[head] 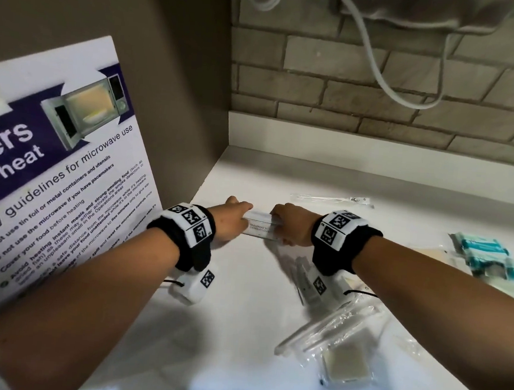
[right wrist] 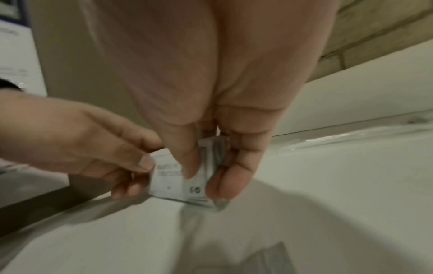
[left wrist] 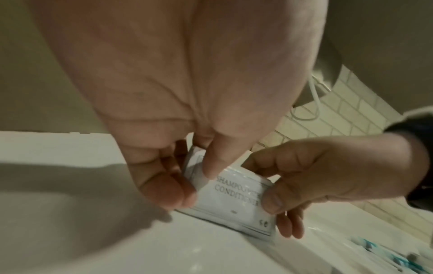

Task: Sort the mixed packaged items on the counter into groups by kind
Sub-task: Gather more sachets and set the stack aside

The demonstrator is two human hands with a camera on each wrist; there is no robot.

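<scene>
Head view, item one: both hands are meeting over the counter [head: 240, 316] near its left back corner, beside the poster [head: 58, 160].

Left hand [head: 232, 220]: pinching the left end of a small stack of sachets [head: 261, 227], thumb on the printed face, fingers curling underneath.

Right hand [head: 290, 225]: pinching the right end of the same stack, thumb on the face, fingers behind.

Sachets: white, printed "shampoo" and "conditioner", being held edge-down. In the left wrist view the sachets [left wrist: 234, 200] are touching or just clearing the counter at their lower edge; which of the two cannot be told. Several layers are showing at the edges, so this is more than one sachet; the exact number cannot be counted.

Step in hand, as a judgement: the person appears to be squaring a group of like sachets and setting it down as one pile.

Remaining stock: clear packets [head: 331, 330] are lying near the right forearm, one holding a pale square pad [head: 346, 366]. Teal packs [head: 487, 259] are sitting at the right edge. A thin clear sleeve [head: 332, 198] is lying behind the hands. These kinds are looking only partly separated.

Next move, as a judgement: lowering the stack flat and letting go gently with both thumbs, so the slippery sachets are not fanning out, then reaching right for the clear packets.
</scene>
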